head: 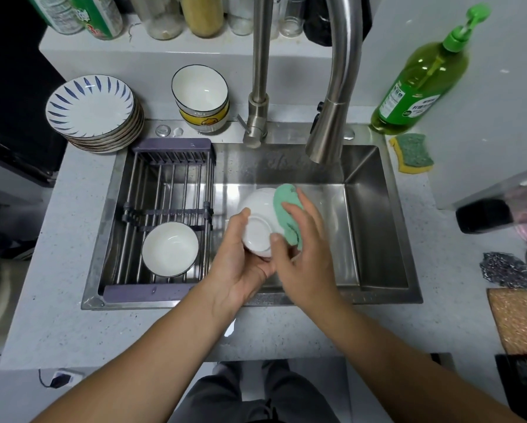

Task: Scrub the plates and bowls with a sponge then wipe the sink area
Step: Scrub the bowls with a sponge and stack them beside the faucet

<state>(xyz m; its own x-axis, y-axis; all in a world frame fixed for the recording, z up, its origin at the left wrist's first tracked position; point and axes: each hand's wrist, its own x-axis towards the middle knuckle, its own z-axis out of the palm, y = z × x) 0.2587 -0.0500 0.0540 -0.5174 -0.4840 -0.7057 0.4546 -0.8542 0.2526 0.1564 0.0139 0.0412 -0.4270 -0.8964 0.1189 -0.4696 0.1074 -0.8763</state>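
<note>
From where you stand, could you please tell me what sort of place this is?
Most likely a home kitchen sink area: a stainless steel sink with a pull-down faucet, a stack of plates on the counter, and a green dish soap bottle beside it.

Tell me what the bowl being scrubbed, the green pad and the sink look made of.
Bowl: likely glazed ceramic, glossy white, foot ring.
Green pad: soft sponge or cloth, matte, bending round the bowl.
Sink: brushed stainless steel, dull grey reflections.

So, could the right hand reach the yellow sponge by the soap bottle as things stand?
Probably yes: the yellow sponge lies uncovered on the counter, nothing between, though the right hand holds a green sponge against the bowl.
</note>
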